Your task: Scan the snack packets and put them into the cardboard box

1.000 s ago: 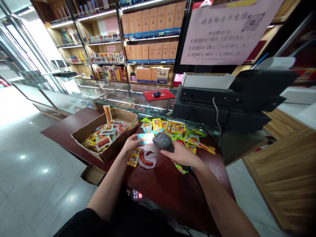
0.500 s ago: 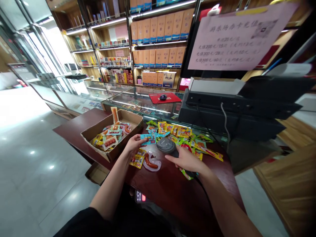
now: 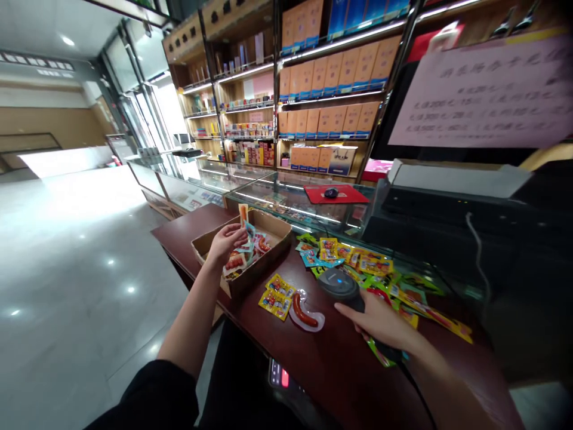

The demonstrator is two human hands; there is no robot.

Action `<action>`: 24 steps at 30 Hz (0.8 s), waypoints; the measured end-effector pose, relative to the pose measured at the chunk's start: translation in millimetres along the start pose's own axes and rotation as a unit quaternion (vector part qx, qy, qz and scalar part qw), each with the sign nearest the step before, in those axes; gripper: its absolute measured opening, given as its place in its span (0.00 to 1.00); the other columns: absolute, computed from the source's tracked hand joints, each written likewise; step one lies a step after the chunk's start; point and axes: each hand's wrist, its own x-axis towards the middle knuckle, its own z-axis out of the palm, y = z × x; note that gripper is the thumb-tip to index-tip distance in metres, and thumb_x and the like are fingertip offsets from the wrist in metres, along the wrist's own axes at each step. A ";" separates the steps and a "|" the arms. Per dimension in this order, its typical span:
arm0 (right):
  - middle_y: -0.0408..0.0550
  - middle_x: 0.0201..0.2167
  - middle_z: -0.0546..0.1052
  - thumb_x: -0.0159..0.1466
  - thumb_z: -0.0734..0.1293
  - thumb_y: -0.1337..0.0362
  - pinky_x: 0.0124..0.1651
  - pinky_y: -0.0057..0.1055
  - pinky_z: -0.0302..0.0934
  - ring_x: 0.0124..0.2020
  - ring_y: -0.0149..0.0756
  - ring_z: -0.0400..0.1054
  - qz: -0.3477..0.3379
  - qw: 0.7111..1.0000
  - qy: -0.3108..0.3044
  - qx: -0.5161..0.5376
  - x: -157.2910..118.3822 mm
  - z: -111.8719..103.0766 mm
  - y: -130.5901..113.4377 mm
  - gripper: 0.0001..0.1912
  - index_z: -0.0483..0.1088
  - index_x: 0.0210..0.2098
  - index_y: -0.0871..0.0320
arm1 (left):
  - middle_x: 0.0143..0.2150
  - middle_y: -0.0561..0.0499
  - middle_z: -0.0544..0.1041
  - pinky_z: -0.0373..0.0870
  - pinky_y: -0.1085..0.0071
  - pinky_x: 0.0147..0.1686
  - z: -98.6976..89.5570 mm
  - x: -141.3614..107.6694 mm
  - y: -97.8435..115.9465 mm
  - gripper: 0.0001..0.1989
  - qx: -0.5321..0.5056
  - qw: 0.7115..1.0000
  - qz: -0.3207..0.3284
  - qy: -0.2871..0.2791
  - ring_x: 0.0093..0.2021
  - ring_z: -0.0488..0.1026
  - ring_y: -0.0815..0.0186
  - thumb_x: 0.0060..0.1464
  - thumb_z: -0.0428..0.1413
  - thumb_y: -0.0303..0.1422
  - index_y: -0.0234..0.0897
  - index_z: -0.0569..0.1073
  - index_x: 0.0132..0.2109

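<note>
My left hand (image 3: 226, 243) is over the cardboard box (image 3: 237, 285), its fingers pinching a small blue snack packet (image 3: 249, 229). Packaged sausages lie inside the box, partly covered by this hand. My right hand (image 3: 385, 319) grips a dark grey barcode scanner (image 3: 336, 282) by its handle, and a blue light shows on the scanner's head. Between my hands, a curved sausage in clear wrap (image 3: 305, 313) lies on the dark red table beside two yellow snack packets (image 3: 276, 297). Behind the scanner spreads a pile of yellow, green and blue packets (image 3: 373, 266).
A glass display counter (image 3: 264, 191) runs behind the table, with a mouse (image 3: 331, 192) on a red mat (image 3: 308, 194). To the right stands a black monitor-like machine (image 3: 430, 215) with a cable. A phone (image 3: 280, 375) is low near my lap.
My left hand has carried the blue packet leftward from the table to over the box. The scanner stays in my right hand, its light now blue. The view has swung left.
</note>
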 end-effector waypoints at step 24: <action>0.44 0.21 0.77 0.62 0.71 0.51 0.29 0.32 0.67 0.23 0.39 0.73 -0.020 0.989 0.143 0.021 -24.9 -74.6 23.3 0.18 0.75 0.43 0.58 | 0.32 0.47 0.79 0.77 0.72 0.31 151.0 -14.4 -141.7 0.24 0.064 0.968 -0.144 -0.193 0.31 0.78 0.67 0.38 0.75 0.33 0.31 0.76 0.40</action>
